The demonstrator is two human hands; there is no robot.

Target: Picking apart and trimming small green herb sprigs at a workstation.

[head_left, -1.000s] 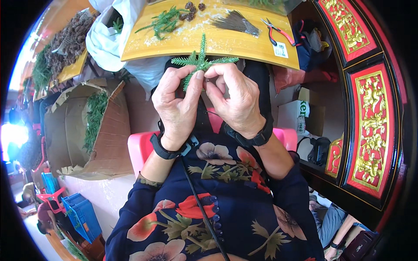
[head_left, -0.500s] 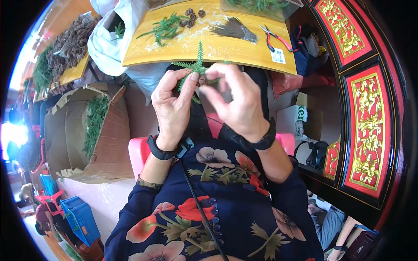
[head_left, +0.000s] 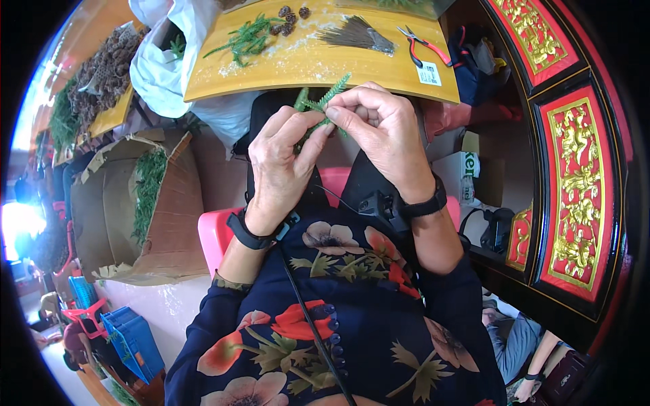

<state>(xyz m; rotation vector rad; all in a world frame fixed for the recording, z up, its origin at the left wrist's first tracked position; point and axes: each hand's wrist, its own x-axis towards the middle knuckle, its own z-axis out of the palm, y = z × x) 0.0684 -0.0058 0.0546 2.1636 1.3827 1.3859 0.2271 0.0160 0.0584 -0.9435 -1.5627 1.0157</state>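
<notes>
Over my lap, just below the table's front edge, both hands meet on a green artificial pine sprig [head_left: 334,91]. My left hand [head_left: 279,155] pinches its lower part between thumb and fingertips. Thumb and forefinger of my right hand [head_left: 379,132] are closed on it from the other side, close to the left fingertips. Needled tips stick out above the fingers, while the join between them is covered by my fingertips. Whether a pine cone is still within the grip cannot be seen.
On the yellow table [head_left: 284,74] lie loose green sprigs [head_left: 245,40], small pine cones [head_left: 287,24], a bundle of dark wires [head_left: 359,34] and red-handled pliers [head_left: 423,47]. A cardboard box [head_left: 122,203] with greenery stands left; a carved red-and-gold panel [head_left: 572,196] stands right.
My right fingers, earlier apart and blurred beside the sprig, have closed on it. The sprig has tilted to the right, and the brown cone at its centre no longer shows.
</notes>
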